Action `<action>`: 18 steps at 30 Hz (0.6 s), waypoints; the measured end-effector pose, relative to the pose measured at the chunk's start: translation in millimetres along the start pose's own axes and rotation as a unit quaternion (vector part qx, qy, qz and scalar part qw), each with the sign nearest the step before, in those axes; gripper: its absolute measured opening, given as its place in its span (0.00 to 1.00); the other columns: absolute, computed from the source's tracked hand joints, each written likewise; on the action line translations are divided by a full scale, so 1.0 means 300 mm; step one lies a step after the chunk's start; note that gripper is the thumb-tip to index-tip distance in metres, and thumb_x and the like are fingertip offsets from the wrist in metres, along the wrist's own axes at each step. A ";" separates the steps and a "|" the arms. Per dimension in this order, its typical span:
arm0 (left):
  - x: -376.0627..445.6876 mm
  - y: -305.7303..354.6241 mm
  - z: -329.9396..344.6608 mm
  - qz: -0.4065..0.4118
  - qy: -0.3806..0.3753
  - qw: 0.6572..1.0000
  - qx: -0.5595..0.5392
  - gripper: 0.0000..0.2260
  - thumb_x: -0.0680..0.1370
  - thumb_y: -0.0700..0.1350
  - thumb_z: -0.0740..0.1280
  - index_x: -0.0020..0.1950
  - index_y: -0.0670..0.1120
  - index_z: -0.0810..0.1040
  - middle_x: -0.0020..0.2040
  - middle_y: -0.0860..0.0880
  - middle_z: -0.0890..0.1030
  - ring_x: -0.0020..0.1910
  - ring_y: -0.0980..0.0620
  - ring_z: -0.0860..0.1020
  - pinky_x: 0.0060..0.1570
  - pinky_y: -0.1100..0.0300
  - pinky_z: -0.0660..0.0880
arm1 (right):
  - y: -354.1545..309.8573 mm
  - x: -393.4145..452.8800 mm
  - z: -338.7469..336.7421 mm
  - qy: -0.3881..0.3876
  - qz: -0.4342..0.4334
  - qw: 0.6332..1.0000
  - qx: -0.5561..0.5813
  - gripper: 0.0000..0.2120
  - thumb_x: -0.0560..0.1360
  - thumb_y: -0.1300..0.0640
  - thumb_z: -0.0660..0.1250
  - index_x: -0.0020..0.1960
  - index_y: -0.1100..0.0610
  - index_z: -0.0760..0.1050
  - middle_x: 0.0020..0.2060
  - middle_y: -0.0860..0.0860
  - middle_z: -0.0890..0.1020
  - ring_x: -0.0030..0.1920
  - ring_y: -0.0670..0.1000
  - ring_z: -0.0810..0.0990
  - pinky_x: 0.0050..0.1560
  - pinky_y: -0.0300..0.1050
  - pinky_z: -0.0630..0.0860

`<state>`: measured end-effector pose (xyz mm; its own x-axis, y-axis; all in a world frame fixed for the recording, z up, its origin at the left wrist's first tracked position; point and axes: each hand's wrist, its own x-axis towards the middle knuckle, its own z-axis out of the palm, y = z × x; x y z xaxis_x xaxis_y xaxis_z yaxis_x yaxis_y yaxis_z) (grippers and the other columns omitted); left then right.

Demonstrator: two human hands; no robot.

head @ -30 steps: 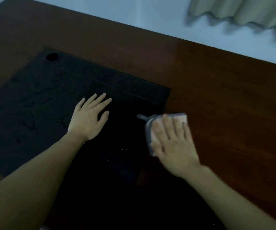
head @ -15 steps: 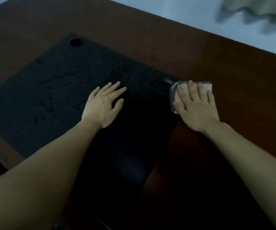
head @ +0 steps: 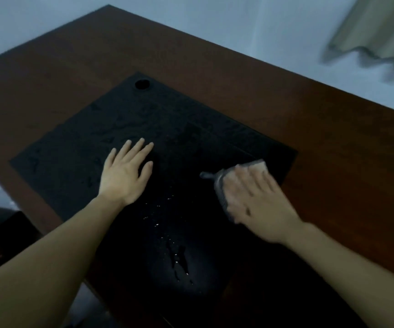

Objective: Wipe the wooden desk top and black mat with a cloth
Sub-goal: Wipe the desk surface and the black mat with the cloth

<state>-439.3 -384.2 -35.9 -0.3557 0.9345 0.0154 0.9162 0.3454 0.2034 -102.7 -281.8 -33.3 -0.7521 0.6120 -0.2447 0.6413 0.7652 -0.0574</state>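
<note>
Right hand (head: 255,200), flat on the cloth (head: 243,172), sweeps back onto the mat (head: 191,150); left hand (head: 125,172) lies open, steadying; droplets remain.

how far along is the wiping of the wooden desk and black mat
Midway, at a guess. In hand: the right hand presses the grey and white cloth flat on the rectangular black mat near its right edge, while the left hand rests flat on it. Left: water droplets remain on the mat's near part. Whether the brown wooden desk top has been wiped cannot be told.
</note>
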 end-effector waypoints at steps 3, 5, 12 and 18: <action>-0.015 -0.101 0.019 -0.064 -0.038 0.997 0.016 0.25 0.84 0.61 0.44 0.82 0.61 0.50 0.82 0.57 0.47 0.81 0.51 0.43 0.79 0.46 0.41 | 0.066 0.145 -0.037 -0.034 0.093 0.994 0.042 0.34 0.77 0.30 0.31 0.80 0.41 0.30 0.79 0.49 0.30 0.80 0.57 0.31 0.79 0.58 0.34; -0.015 -0.108 0.036 -0.075 -0.038 0.996 0.016 0.25 0.84 0.62 0.44 0.82 0.62 0.49 0.82 0.58 0.46 0.81 0.51 0.42 0.79 0.46 0.40 | 0.036 0.201 -0.048 -0.042 0.112 0.991 0.053 0.32 0.81 0.32 0.35 0.80 0.42 0.31 0.80 0.50 0.31 0.80 0.57 0.31 0.78 0.59 0.34; -0.010 -0.092 0.017 -0.077 -0.042 0.996 0.025 0.25 0.83 0.62 0.44 0.82 0.62 0.48 0.82 0.58 0.45 0.81 0.51 0.41 0.79 0.45 0.42 | -0.261 0.052 0.022 0.029 -0.076 0.997 -0.001 0.33 0.83 0.36 0.49 0.83 0.51 0.54 0.82 0.56 0.53 0.81 0.62 0.51 0.79 0.64 0.50; -0.012 -0.090 0.014 -0.078 -0.036 0.996 0.008 0.26 0.83 0.62 0.44 0.81 0.63 0.49 0.82 0.59 0.45 0.81 0.52 0.41 0.79 0.46 0.41 | -0.110 0.159 -0.016 -0.024 -0.129 0.991 -0.032 0.34 0.83 0.35 0.41 0.83 0.51 0.52 0.82 0.54 0.56 0.81 0.59 0.51 0.78 0.62 0.49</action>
<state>-462.1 -396.7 -45.6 -0.4798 0.8732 -0.0858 0.8539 0.4872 0.1828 -160.5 -276.8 -38.4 -0.8804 0.3856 -0.2760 0.4169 0.9068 -0.0630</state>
